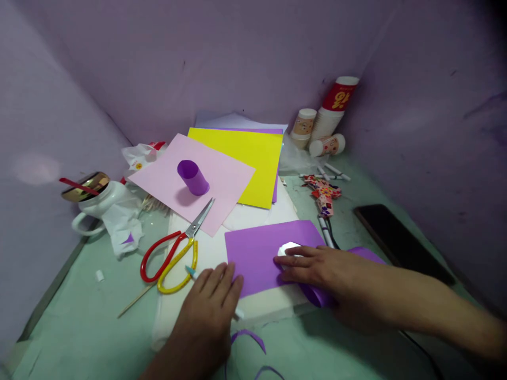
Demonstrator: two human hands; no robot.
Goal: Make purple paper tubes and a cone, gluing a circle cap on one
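Observation:
My left hand (212,306) lies with outstretched fingers at the left edge of a purple sheet of paper (253,253). Beneath that hand passes a white pen with a teal tip (192,271); its middle is hidden. My right hand (317,269) rests flat, fingers extended, over a small white piece (290,248) on the purple sheet, covering part of it. Under the right wrist, the sheet's right side curls into a roll (319,295). Scissors (184,243) with one red and one yellow handle lie partly open left of the sheet.
A purple paper tube (194,178) stands on pink paper (229,169), with a yellow sheet (253,184) behind. A white mug (103,203) is left; paper cups (327,124) are at the back right. A black phone (400,240) lies right, purple strips (251,335) in front.

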